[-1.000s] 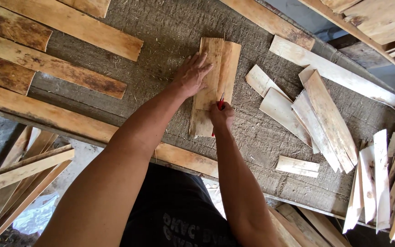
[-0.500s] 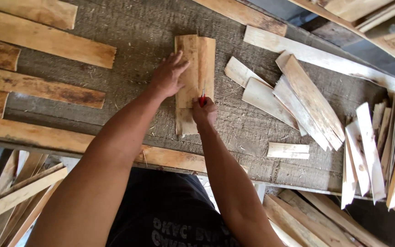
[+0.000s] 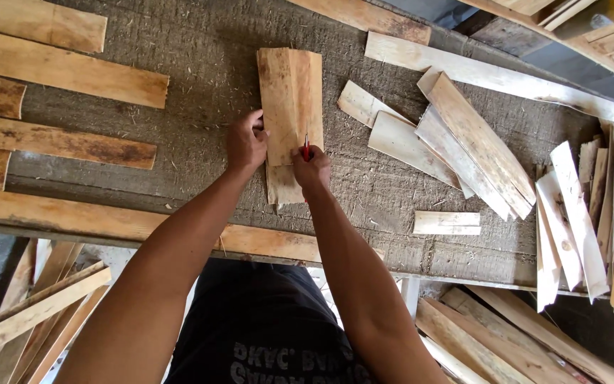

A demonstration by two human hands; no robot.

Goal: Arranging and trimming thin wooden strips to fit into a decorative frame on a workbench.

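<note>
Two hands meet on one short board (image 3: 291, 107) at the middle of the workbench (image 3: 200, 64).

We press our left hand (image 3: 246, 142) against the board's left edge, fingers curled onto it, seemingly to keep it from sliding on the rough grey top. Our right hand (image 3: 312, 168) is closed around a red pencil (image 3: 306, 147), tip up at the board's right edge, as if to mark it there. The board lies lengthwise away from us, its near end partly hidden under the right hand. Left of us, long planks (image 3: 65, 75) lie in rows, well apart from the board. To the right, a loose heap of pale offcuts (image 3: 463, 146) sits near, and one small block (image 3: 447, 222) lies nearer the bench edge. More slats (image 3: 591, 213) crowd the far right. Nothing lies between the hands and the board.
</note>
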